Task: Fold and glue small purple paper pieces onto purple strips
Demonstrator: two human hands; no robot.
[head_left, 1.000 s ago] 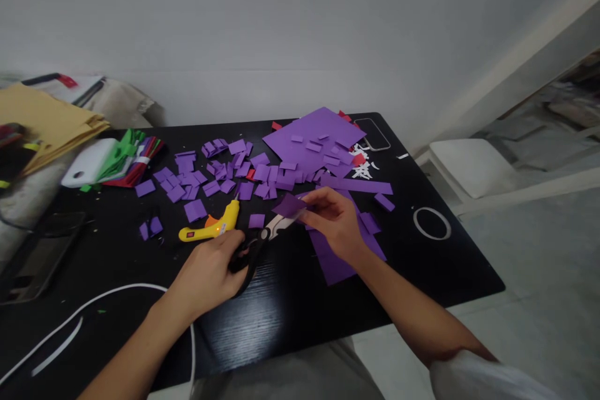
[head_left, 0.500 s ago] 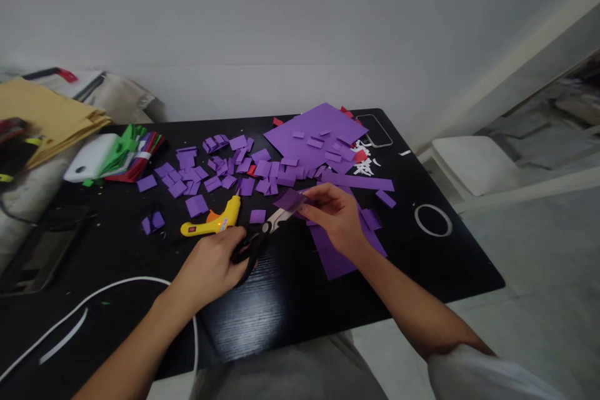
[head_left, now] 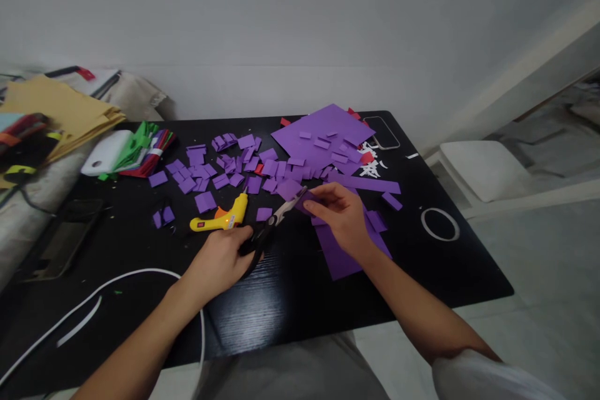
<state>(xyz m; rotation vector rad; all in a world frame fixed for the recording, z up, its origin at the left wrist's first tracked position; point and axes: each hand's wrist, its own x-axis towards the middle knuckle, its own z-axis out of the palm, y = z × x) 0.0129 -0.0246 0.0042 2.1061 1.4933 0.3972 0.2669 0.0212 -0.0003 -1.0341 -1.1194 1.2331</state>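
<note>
My left hand (head_left: 225, 257) is closed around the black handles of a pair of scissors (head_left: 277, 219), whose blades point up and right and look nearly closed. In my right hand (head_left: 344, 215), thumb and fingers pinch a small piece of purple paper (head_left: 305, 203) at the blade tips. Just past the blades is a lighter purple square (head_left: 289, 190); whether it is still joined to the held piece I cannot tell. A yellow glue gun (head_left: 224, 219) lies beyond my left hand. Under my right hand is a larger purple sheet (head_left: 338, 256).
Many cut purple pieces (head_left: 229, 165) cover the table's middle, beside a big purple sheet (head_left: 323, 128) and white scraps (head_left: 370, 165). Green and red bundles (head_left: 145, 150) lie left, near a phone-like object (head_left: 63, 240). A white cable (head_left: 140, 271) loops in front; a ring (head_left: 439, 225) sits right.
The scissor blades have come closer together on the purple paper, and the lighter square now shows beyond them. The whole view has shifted slightly, with the table appearing further right.
</note>
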